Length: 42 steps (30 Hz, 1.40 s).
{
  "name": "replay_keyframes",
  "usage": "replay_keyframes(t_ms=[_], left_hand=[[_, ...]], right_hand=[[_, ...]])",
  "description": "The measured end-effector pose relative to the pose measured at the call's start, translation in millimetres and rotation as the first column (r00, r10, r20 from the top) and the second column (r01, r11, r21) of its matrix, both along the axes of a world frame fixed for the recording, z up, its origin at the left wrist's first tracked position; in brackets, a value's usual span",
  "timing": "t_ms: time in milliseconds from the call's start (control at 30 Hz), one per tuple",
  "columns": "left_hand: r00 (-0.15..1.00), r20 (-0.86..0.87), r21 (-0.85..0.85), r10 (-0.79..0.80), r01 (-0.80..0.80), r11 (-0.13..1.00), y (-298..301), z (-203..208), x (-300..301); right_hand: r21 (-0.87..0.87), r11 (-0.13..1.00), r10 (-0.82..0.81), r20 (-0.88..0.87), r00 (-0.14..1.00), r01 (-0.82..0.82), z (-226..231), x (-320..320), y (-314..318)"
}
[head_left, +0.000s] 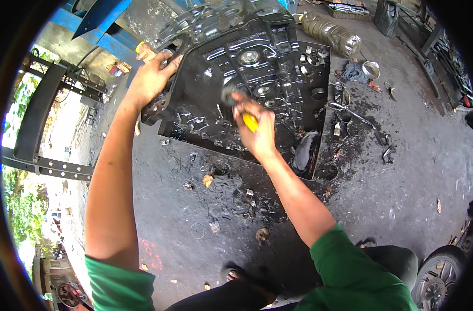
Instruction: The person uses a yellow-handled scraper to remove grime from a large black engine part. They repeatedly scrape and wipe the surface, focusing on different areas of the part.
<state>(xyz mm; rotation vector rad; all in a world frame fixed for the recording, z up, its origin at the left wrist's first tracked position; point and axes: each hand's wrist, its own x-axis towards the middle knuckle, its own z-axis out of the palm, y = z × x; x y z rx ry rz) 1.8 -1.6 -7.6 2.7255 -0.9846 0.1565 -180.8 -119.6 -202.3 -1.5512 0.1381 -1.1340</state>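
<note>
A black, wet-looking engine block (195, 78) rests tilted in a shallow dark metal tray (221, 148). My left hand (152, 78) grips the block's upper left edge, its fingers curled over the rim. Just behind those fingers a small object with a yellow top (142, 47) shows in part. Closed around a yellow handle, my right hand (258, 124) works over the block's face. The handle belongs to a brush (251, 122), whose dark head is smeared by motion against the oily metal.
A dark rag (303, 150) lies in the tray's near right corner. Small metal parts (311, 56) sit along its right side. On the stained floor are a large plastic bottle (330, 35), a blue-grey cloth (354, 71) and a long-handled tool (353, 111). A wheel (438, 277) stands at lower right.
</note>
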Motion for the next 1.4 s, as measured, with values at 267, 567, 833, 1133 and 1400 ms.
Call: replay_keyframes(t_ms=[267, 567, 833, 1133, 1400], left_hand=[[0.999, 0.044, 0.013, -0.028, 0.027, 1.000, 0, -3, 3], [0.999, 0.047, 0.033, 0.011, -0.013, 0.999, 0, -1, -3], [1.000, 0.004, -0.020, 0.016, -0.015, 1.000, 0, -3, 2], [0.999, 0.037, -0.020, -0.037, 0.038, 0.999, 3, -3, 5], [1.000, -0.013, 0.000, 0.011, -0.011, 1.000, -3, 3, -6]], right_hand=[[0.248, 0.910, 0.325, 0.073, 0.943, -0.333, 1, 2, -15], [0.209, 0.946, 0.267, -0.080, 0.960, -0.246, -5, 4, -19], [0.119, 0.987, 0.098, 0.111, 0.989, -0.111, -18, 9, -13], [0.193, 0.967, 0.099, 0.321, 0.942, -0.167, 57, 21, 27], [0.194, 0.980, -0.061, 0.136, 0.989, 0.033, 43, 28, 5]])
